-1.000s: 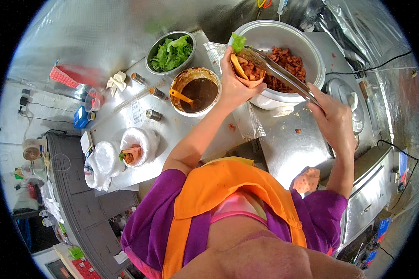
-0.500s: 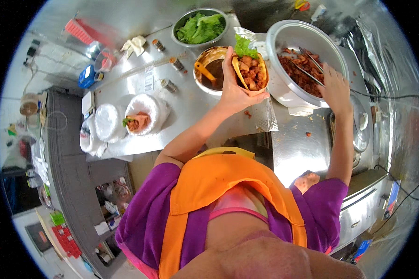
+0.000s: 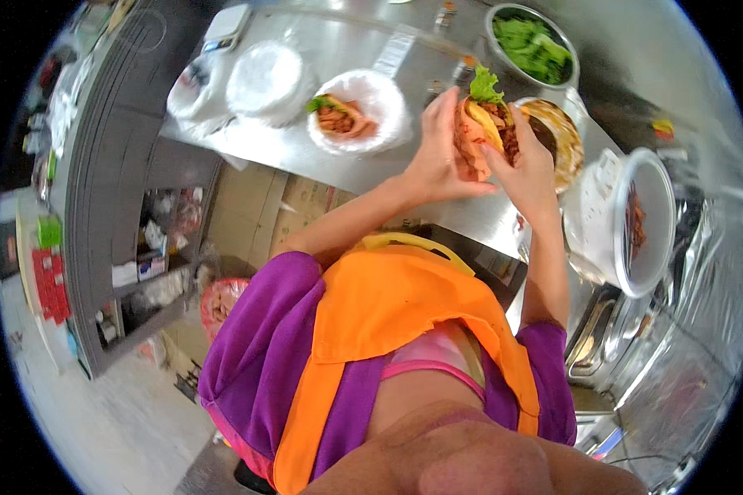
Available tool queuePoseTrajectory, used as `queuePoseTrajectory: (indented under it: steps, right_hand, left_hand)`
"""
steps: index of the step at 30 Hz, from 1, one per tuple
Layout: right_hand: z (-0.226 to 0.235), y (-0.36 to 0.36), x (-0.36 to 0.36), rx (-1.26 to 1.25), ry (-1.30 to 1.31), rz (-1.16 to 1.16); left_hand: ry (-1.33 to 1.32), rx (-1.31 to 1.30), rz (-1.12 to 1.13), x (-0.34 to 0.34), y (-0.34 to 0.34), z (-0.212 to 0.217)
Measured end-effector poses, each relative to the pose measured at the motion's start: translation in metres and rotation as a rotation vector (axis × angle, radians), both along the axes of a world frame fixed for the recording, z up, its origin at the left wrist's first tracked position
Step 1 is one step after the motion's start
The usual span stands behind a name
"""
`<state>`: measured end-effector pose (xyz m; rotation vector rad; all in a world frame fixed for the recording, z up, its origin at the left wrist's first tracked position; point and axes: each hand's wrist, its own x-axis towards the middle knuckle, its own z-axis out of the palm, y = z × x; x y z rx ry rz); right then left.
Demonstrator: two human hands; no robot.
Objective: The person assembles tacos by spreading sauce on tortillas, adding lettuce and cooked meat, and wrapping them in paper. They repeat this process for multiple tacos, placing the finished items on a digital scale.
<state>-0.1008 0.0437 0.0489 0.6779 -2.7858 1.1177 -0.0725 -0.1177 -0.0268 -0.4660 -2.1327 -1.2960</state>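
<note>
Both of my hands are around a filled wrap, held up over the front part of the steel table. It is a folded flatbread in a pinkish sleeve, with browned meat pieces inside and a green lettuce leaf sticking out at the top. My left hand cups its left side, thumb beneath. From the right, my right hand grips it with the thumb across the front. Just beyond the right hand is a bowl of brown sauce, partly hidden by it.
A white pot of browned meat stands at the right. Lettuce fills a steel bowl at the back. On the left, a plastic-covered bowl holds another wrap, beside more plastic-covered bowls and a white scale.
My right hand has let go of the tongs in the meat pot and moved left onto the wrap. The left hand still holds it. The whole view has turned, shifting the table's things rightward.
</note>
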Motion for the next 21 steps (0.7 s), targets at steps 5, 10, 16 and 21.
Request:
queuePoseTrajectory:
  steps: [5,10,16,21]
  right_hand:
    - [-0.028,-0.105,-0.03,-0.108,0.182,0.149]
    - [-0.104,-0.184,-0.046,0.293,0.074,0.203]
    - [-0.134,-0.197,-0.045,0.328,-0.01,0.327]
    - [-0.149,-0.204,-0.036,0.37,-0.083,0.29]
  left_hand:
    - [-0.196,-0.156,0.348,0.053,-0.128,-0.042]
    - [-0.437,-0.016,0.494,0.057,-0.178,-0.092]
    - [-0.47,0.107,0.418,0.051,-0.191,-0.112]
    - [-0.519,0.078,0.375,0.053,-0.198,-0.114]
